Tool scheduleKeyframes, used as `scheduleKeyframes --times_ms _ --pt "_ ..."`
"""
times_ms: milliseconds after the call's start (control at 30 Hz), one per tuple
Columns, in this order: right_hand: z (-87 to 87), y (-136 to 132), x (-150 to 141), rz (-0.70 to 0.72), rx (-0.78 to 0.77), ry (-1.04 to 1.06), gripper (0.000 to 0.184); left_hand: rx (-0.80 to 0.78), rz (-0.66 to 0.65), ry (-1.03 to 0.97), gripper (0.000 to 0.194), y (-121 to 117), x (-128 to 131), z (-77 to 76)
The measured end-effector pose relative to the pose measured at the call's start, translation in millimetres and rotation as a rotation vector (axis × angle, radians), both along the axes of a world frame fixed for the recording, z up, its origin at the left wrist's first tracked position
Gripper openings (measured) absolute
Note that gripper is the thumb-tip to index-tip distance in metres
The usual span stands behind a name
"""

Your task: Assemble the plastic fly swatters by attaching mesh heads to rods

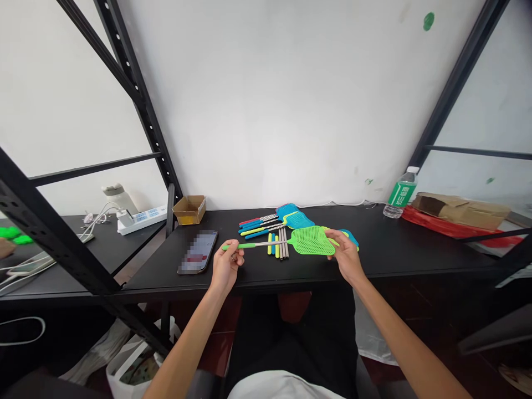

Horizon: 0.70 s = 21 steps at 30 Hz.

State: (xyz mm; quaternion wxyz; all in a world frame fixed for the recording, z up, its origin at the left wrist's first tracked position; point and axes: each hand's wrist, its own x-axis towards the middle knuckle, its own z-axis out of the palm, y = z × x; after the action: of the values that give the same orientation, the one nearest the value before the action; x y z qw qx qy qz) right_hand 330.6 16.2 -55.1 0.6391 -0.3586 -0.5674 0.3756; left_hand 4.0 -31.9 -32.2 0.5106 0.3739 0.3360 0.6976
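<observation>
Green fly swatter (310, 241): left hand (226, 266) grips handle (266, 244), right hand (346, 256) pinches mesh (320, 244)

The green fly swatter (311, 241) has a holed, faintly glossy plastic head, a shiny metal shaft and a smooth plastic grip. The other swatters (293, 217) show the same plastic and metal. The desk (366, 260) has a smooth, matt black top, and the shelf post (137, 94) is black painted metal. The box (189, 209) is plain brown cardboard, and the water bottle (401, 191) is clear, glossy plastic.
</observation>
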Motion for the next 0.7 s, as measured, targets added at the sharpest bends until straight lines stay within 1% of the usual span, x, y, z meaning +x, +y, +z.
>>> scheduleKeyframes --times_ms 133,367,500,633,700 --pt "-0.9 1.0 0.4 -0.001 -0.026 0.023 0.025 0.001 -0.005 -0.013 0.025 -0.1 -0.5 -0.3" --pt "0.6 -0.3 1.0 -0.021 -0.087 0.007 0.025 -0.003 -0.009 -0.028 0.024 0.0 -0.4 -0.1" --pt "1.2 0.3 0.2 0.013 -0.092 0.005 0.025 0.001 0.001 -0.027 0.025 -0.2 0.0 0.3" --pt "3.8 -1.3 -0.5 0.036 -0.114 0.019 0.028 0.005 -0.008 -0.012 0.025 -0.6 0.7 0.2" --pt "5.5 -2.8 -0.7 0.042 -0.137 0.018 0.034 0.006 -0.013 -0.001 0.024 -0.7 0.9 0.1"
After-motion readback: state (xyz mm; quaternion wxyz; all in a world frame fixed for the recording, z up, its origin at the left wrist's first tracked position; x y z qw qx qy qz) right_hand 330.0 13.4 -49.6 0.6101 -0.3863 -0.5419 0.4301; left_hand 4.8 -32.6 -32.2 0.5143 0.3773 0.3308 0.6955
